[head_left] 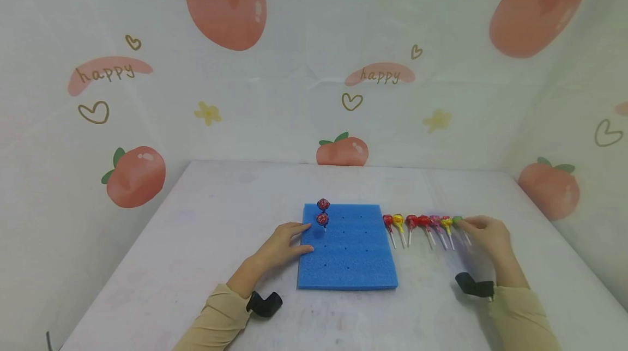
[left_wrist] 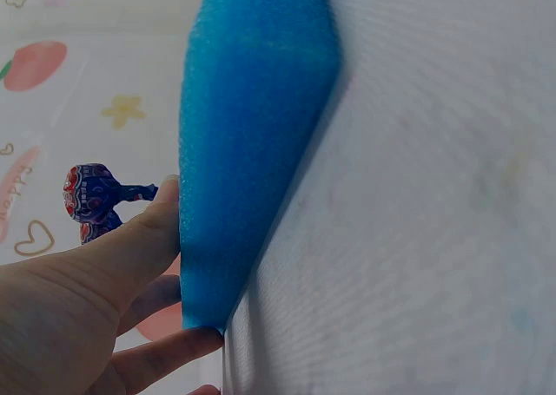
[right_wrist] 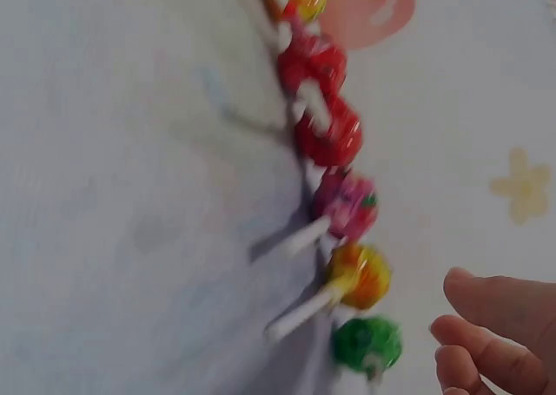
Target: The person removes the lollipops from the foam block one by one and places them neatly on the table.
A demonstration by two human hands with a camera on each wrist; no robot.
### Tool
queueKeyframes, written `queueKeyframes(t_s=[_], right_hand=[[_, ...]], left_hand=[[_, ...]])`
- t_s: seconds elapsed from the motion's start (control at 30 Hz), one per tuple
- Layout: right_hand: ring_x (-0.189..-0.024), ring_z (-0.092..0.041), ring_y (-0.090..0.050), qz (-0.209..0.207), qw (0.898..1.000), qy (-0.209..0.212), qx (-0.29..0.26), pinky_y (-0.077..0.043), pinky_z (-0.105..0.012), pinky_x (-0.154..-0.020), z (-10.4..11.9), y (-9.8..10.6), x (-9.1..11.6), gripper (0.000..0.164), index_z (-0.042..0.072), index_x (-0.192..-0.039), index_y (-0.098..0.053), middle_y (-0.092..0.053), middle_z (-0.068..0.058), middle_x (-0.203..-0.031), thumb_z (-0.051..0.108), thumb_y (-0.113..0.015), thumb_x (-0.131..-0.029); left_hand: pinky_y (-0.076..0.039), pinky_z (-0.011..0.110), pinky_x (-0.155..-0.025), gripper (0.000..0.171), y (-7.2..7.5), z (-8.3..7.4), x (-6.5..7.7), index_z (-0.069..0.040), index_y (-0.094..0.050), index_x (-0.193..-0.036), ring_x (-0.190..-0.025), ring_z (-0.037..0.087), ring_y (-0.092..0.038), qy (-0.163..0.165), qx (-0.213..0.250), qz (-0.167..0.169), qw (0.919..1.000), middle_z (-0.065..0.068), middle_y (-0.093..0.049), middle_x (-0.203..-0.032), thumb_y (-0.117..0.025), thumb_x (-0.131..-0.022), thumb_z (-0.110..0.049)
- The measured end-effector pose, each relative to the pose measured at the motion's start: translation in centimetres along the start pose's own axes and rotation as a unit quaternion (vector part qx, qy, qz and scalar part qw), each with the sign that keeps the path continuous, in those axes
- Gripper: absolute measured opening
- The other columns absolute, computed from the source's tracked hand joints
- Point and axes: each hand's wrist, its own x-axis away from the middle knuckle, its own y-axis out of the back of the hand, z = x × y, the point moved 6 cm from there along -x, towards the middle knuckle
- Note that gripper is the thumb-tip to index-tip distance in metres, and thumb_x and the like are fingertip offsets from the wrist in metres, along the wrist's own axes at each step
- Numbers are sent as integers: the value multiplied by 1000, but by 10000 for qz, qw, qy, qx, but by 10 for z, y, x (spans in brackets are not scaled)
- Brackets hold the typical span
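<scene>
My left hand [head_left: 282,244] rests at the left edge of a blue foam board [head_left: 350,280], its fingers touching the board's side in the left wrist view. Two lollipops in dark blue and red wrappers, a rear one [head_left: 322,204] and a front one [left_wrist: 89,193], stand upright in the board near its far left corner. On the right, my right hand [head_left: 488,236] is beside a green lollipop [right_wrist: 367,345] at the end of a row. In the right wrist view a gap separates thumb and fingers from that lollipop, and nothing is between them.
Several lollipops lie in a row right of the board, among them a yellow one [head_left: 398,220], a red one [head_left: 411,222] and a pink-purple one [right_wrist: 346,204]. Small holes dot the board. A white table [head_left: 235,198] meets a peach-printed backdrop [head_left: 294,122].
</scene>
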Motion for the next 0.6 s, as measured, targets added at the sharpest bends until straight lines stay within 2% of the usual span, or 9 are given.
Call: queueKeyframes(t_s=[0.13, 0.27, 0.33, 0.37, 0.5, 0.6], right_hand=[[-97, -32, -49, -101, 9996, 266, -17, -46, -36, -65, 16, -1, 1, 64, -1, -116, -56, -53, -25, -116, 54, -51, -85], [-102, -35, -47, -41, 9970, 774, -59, -48, -42, -72, 39, -6, 7, 61, 0, -116, -56, -52, -25, -119, 53, -50, -87], [-101, -35, -50, -82, 9940, 1089, -43, -51, -41, -73, 52, -9, 11, 58, 1, -115, -57, -54, -25, -117, 51, -50, -88], [-101, -35, -51, -99, 9922, 1243, -27, -51, -40, -75, 59, -10, 15, 54, 0, -115, -58, -55, -25, -116, 47, -51, -89], [-92, -28, -55, -119, 9860, 1662, -27, -50, -25, -68, 80, -20, 21, 47, 3, -112, -61, -59, -20, -109, 43, -55, -88], [-86, -23, -56, -101, 9805, 1961, -65, -47, -20, -64, 95, -31, 26, 42, 4, -109, -62, -61, -18, -103, 40, -57, -87]], left_hand=[[-31, 51, -107, 59, 0, 1, 0, -8, -46, -134, -129, 36, -37, 2, -11, -1, 10000, 18, -46, -135, -64, -83, -34], [-31, 51, -107, 59, -1, 1, -1, -8, -46, -134, -129, 36, -37, -12, -3, -6, 10000, 18, -46, -135, -64, -83, -34], [-31, 51, -107, 59, -1, 1, -1, -8, -46, -134, -129, 36, -37, -33, -4, -8, 10000, 18, -46, -135, -64, -83, -34], [-31, 51, -106, 59, -1, 1, -1, -8, -46, -133, -129, 36, -37, -48, -4, -13, 10000, 18, -46, -135, -64, -83, -34], [-31, 51, -106, 59, 0, 0, 0, -7, -46, -133, -128, 36, -38, -79, -17, -24, 10000, 18, -46, -134, -64, -83, -33], [-31, 52, -106, 59, 0, -1, 0, -7, -46, -133, -128, 37, -38, -68, -22, -22, 10000, 18, -46, -134, -64, -83, -33]])
